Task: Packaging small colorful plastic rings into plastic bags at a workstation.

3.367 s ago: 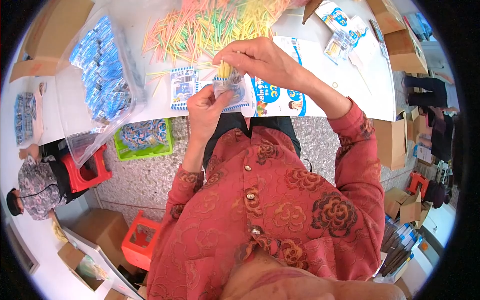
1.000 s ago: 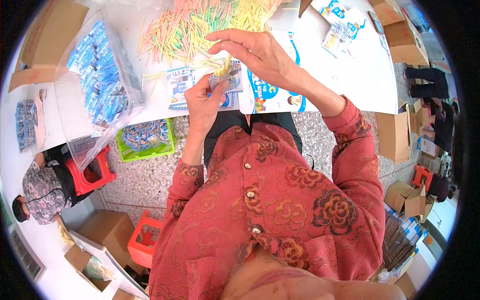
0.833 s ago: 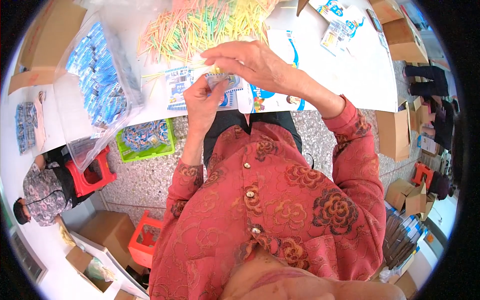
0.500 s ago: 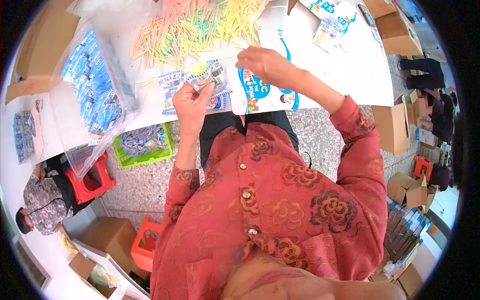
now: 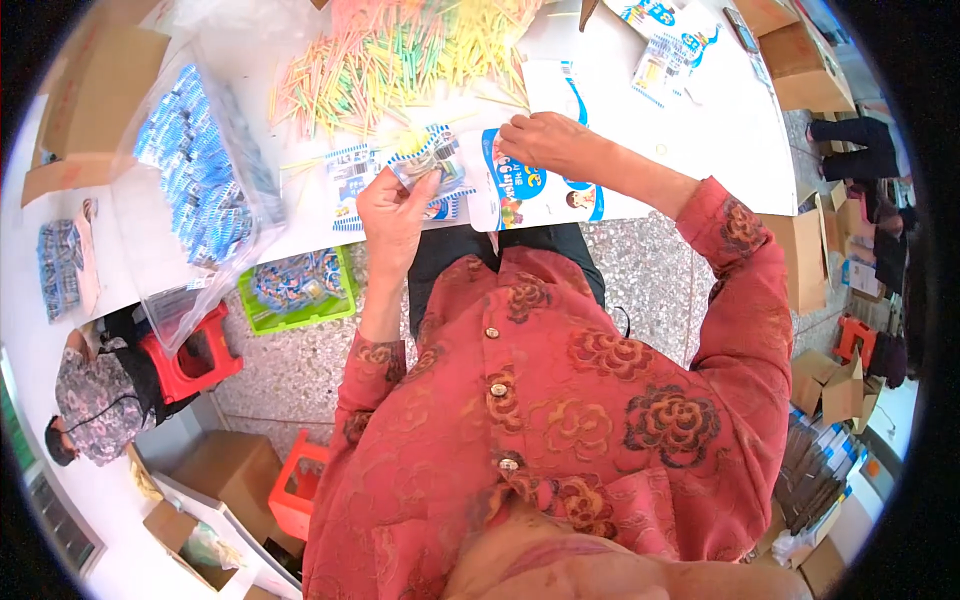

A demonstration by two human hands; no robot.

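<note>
Your left hand (image 5: 390, 220) had the small packet (image 5: 430, 162) in a firm pinch, thumb across its near face and the other fingers mostly hidden behind it. Your right hand (image 5: 545, 142) was apart from it, over the larger white-and-blue bag (image 5: 530, 192); its fingers were curled and bunched together, and I cannot tell whether anything was between them.

The packet was just above the near edge of the tabletop (image 5: 715, 150), ahead of you, between the flat packet (image 5: 348, 188) on the left and the larger bag on the right. Yellow stick ends (image 5: 408, 140) showed at its far end, on your side of the loose stick heap (image 5: 400, 75).

To handle this step well, as I judged it, you needed that low pinch: light enough not to crease the thin film, and clear of the striped far edge. The sticks were best left level with one another, since a stray end could have snagged or split the film.

The packet lay at a slant. Its striped far edge pointed away from you and a little left, the edge itself rising toward the right. Its long axis seemed to run from far left to near right, though your thumb covered part of it, so I could not be certain.
</note>
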